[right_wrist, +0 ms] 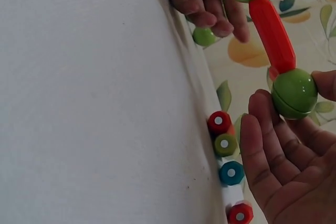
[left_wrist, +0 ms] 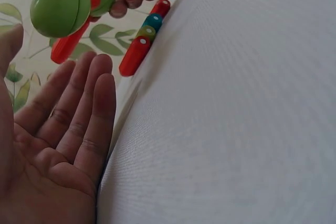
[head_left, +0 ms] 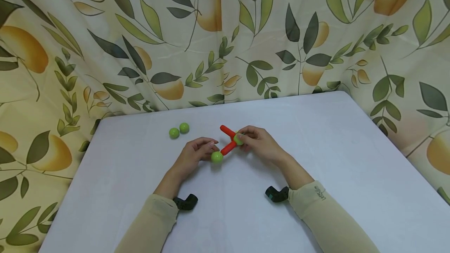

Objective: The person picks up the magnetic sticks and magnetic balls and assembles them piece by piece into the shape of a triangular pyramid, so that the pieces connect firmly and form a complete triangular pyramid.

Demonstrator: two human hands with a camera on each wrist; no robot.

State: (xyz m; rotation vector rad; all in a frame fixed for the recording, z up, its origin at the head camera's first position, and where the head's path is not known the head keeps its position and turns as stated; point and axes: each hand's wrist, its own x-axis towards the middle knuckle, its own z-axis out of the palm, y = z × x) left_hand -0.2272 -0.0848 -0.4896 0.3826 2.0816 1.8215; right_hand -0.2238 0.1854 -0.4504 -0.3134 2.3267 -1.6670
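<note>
My right hand (head_left: 261,143) pinches a shiny green ball (right_wrist: 294,93) between thumb and fingers. Two red rods (head_left: 228,147) branch from this ball, one toward the far side and one toward my left hand. At the near end of the second rod sits another green ball (head_left: 216,157). My left hand (head_left: 193,153) is beside that end ball; in the left wrist view its fingers (left_wrist: 86,108) are extended and the palm holds nothing. Whether it touches the ball cannot be told from the head view.
Two loose green balls (head_left: 179,130) lie on the white-covered table (head_left: 140,190), beyond my left hand. Several rods, among them a red rod (left_wrist: 135,56) and a blue rod (right_wrist: 231,172), lie in a row in the wrist views. A leaf-patterned curtain (head_left: 225,69) hangs behind the table.
</note>
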